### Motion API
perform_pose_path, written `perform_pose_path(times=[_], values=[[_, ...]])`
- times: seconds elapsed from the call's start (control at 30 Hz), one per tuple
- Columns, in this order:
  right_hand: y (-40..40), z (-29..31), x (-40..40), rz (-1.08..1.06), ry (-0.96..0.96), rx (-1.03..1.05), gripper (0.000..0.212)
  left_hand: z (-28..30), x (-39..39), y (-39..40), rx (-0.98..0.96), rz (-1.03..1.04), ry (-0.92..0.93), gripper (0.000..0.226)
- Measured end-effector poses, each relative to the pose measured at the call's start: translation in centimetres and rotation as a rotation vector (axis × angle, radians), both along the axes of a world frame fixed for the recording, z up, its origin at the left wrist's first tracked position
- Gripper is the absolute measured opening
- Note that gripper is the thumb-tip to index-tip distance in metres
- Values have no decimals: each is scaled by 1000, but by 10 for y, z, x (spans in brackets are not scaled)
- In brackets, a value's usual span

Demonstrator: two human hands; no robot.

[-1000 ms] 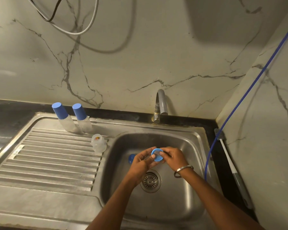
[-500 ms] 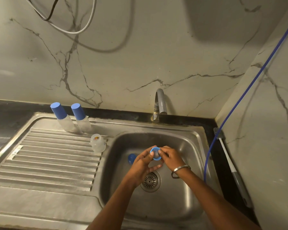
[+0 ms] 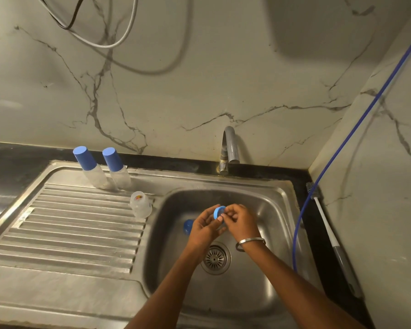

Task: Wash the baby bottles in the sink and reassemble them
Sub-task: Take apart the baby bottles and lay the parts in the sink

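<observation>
both hands point(image 3: 223, 224) pinching blue ring point(image 3: 218, 212) over sink point(image 3: 266, 290), 2 capped bottles point(image 3: 105, 169) behind

The steel drainboard point(image 3: 64, 236) carries two capped bottles point(image 3: 105, 169) and a clear cup point(image 3: 141, 204).

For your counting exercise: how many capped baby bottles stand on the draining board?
2. One capped bottle stands at the board's back edge, the other capped bottle just right of it. None seems hidden.
</observation>
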State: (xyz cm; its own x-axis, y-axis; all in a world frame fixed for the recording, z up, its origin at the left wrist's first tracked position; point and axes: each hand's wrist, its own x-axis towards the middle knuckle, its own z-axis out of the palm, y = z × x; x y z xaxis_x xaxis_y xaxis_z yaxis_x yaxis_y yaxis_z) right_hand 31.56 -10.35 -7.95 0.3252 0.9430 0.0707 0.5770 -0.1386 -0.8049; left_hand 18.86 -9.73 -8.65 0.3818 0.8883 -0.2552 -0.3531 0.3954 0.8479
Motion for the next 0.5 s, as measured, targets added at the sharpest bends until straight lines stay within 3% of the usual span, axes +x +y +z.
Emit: perform_pose_path(times=[0.37,0.5], values=[[1,4,3,56,-18,-16,16,-4,-4,0,-55,-11,-83,36],[1,7,5,126,-41,-14,8,-4,-7,4,-125,-48,-149,40]])
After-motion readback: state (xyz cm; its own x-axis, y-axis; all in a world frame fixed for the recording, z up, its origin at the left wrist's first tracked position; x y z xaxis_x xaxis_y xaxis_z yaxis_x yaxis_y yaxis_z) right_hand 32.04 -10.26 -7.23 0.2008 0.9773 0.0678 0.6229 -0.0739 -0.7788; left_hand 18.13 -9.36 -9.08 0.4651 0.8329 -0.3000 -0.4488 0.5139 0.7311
